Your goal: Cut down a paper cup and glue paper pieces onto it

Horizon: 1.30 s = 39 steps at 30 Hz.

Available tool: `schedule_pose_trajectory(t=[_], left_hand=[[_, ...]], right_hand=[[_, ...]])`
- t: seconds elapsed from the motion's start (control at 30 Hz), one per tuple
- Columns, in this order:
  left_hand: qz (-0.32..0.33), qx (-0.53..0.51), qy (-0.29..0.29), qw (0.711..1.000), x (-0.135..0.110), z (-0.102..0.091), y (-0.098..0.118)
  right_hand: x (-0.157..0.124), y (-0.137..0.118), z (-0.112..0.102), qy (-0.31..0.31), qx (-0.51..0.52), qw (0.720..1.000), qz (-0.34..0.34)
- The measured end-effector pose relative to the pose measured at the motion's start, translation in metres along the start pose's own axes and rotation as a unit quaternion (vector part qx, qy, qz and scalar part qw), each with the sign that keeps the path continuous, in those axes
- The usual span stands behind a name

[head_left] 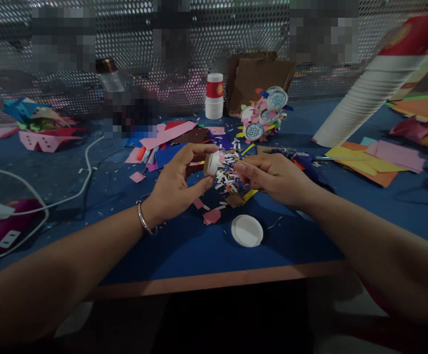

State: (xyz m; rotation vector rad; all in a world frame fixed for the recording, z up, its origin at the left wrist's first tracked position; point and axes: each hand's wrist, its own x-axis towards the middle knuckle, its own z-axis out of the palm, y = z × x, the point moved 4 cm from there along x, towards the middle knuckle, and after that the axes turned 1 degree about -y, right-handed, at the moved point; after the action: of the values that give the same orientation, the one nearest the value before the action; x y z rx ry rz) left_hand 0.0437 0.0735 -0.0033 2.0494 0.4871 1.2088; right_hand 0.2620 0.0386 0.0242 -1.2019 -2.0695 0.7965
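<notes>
My left hand (179, 184) grips a small white round cap-like piece (212, 163) between thumb and fingertips, held on edge above the blue table (184, 246). A metal bangle sits on that wrist. My right hand (272, 178) is close to the right of the piece, its fingertips pinched together over a heap of small paper scraps (228, 172); what it pinches is too small to tell. A white round disc (247, 230) lies flat on the table just in front of both hands.
Coloured paper sheets (177, 137) lie behind my hands and more at the right (379, 162). A stack of paper cups (214, 96) stands at the back, a long tilted cup stack (364, 93) at right. Decorated cup pieces (265, 115), white cable (84, 182), mesh wall behind.
</notes>
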Motion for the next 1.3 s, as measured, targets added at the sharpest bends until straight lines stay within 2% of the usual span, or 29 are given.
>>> schedule_pose_trajectory(t=[0.3, 0.77, 0.93, 1.07, 1.17, 1.23, 1.3], left_hand=[[0.013, 0.007, -0.029, 0.999, 0.000, 0.003, 0.002], [0.038, 0.062, -0.020, 0.997, -0.001, 0.000, 0.007], [-0.052, -0.001, -0.015, 0.999, 0.002, 0.001, 0.008], [-0.142, -0.022, -0.008, 0.990, 0.005, 0.005, 0.013], [-0.161, 0.006, -0.050, 0.986, 0.007, 0.012, 0.023], [-0.129, 0.037, -0.104, 0.985, 0.008, 0.018, 0.030], [-0.117, 0.051, -0.132, 0.983, 0.009, 0.021, 0.034]], right_hand=[[0.000, 0.001, 0.002, -0.007, 0.027, 1.000, -0.003], [0.000, -0.001, 0.001, -0.006, 0.039, 0.999, -0.020], [-0.001, 0.001, -0.002, 0.013, 0.068, 0.998, -0.001], [-0.003, 0.000, -0.005, 0.062, 0.025, 0.998, 0.003], [-0.003, -0.001, -0.003, 0.081, 0.015, 0.997, -0.006], [-0.002, -0.002, 0.001, 0.062, 0.037, 0.997, -0.022], [0.000, -0.003, 0.006, 0.026, 0.055, 0.997, -0.036]])
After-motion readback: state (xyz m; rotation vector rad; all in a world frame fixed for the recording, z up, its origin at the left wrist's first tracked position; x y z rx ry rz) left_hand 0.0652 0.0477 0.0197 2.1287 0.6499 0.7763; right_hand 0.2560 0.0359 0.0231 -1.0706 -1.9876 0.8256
